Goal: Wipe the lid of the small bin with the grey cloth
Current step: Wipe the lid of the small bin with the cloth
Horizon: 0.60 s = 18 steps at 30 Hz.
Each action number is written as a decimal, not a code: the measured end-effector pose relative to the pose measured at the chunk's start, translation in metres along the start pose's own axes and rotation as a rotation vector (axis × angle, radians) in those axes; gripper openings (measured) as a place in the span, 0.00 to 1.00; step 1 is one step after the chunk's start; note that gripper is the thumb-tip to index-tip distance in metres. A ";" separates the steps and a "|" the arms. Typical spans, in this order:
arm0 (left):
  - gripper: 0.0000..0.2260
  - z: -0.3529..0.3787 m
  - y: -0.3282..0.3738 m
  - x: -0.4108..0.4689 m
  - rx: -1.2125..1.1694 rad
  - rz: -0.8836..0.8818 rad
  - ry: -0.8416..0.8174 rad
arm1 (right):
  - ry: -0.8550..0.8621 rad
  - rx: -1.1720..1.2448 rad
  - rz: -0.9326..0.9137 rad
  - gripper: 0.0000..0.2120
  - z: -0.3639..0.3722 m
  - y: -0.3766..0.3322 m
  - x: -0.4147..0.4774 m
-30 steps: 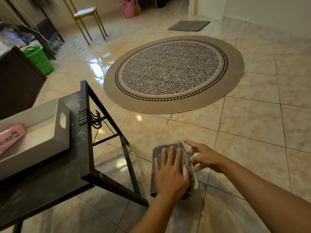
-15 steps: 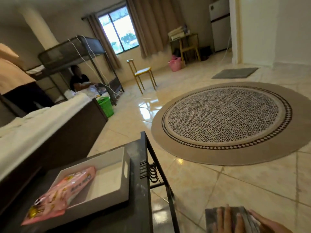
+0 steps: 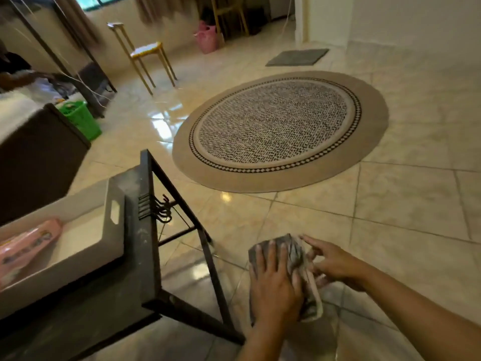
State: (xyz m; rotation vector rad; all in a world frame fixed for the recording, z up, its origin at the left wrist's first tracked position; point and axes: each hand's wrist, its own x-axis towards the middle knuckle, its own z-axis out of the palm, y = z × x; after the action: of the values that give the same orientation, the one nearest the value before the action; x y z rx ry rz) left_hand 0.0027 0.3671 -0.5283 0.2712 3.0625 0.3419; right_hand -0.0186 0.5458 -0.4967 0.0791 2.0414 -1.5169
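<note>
The grey cloth [image 3: 291, 248] lies crumpled over the top of the small bin, low on the floor beside the black table. My left hand [image 3: 276, 285] presses flat on the cloth with its fingers spread. Only a pale strip of the bin's rim [image 3: 313, 300] shows at the right of the cloth; the lid itself is hidden under cloth and hand. My right hand [image 3: 335, 264] holds the bin's right side, fingers stretched along the cloth's edge.
A black metal table [image 3: 140, 269] stands close on the left with a white tray [image 3: 86, 256] holding a pink packet [image 3: 26, 246]. A round patterned rug [image 3: 281, 131] lies ahead. Farther off are a yellow chair [image 3: 148, 53], a green basket [image 3: 80, 118] and a dark bed frame [image 3: 39, 157].
The view swung up into the room and has dropped back to the hands. The cloth looks more bunched than a second ago. Both hands remain on the bin.
</note>
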 end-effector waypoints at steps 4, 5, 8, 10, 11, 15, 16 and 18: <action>0.27 0.021 0.012 -0.014 0.017 0.019 0.019 | -0.005 -0.016 0.021 0.39 -0.005 -0.023 0.013; 0.27 0.020 0.015 -0.008 0.014 0.054 0.043 | -0.020 -0.028 0.026 0.39 -0.003 -0.017 0.012; 0.26 0.004 0.005 0.016 -0.004 0.009 -0.016 | 0.006 -0.021 0.028 0.39 -0.005 -0.020 0.015; 0.27 0.002 -0.005 0.010 -0.033 -0.034 0.009 | 0.014 0.028 0.044 0.40 -0.004 -0.015 0.018; 0.27 0.004 -0.007 0.003 -0.043 -0.046 0.019 | 0.018 0.033 0.048 0.41 -0.004 -0.013 0.017; 0.27 0.023 0.013 -0.023 -0.002 -0.010 0.020 | -0.012 0.015 0.052 0.41 -0.005 -0.015 0.022; 0.27 0.025 0.018 -0.019 0.009 0.008 0.038 | -0.027 0.019 0.048 0.41 -0.005 -0.016 0.023; 0.27 0.017 0.018 -0.002 0.017 0.002 0.009 | -0.028 0.031 0.037 0.41 -0.004 -0.013 0.024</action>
State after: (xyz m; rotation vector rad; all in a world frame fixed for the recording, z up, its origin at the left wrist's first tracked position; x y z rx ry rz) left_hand 0.0085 0.3883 -0.5410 0.2749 3.0751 0.3179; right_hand -0.0453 0.5379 -0.4966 0.1063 1.9843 -1.5185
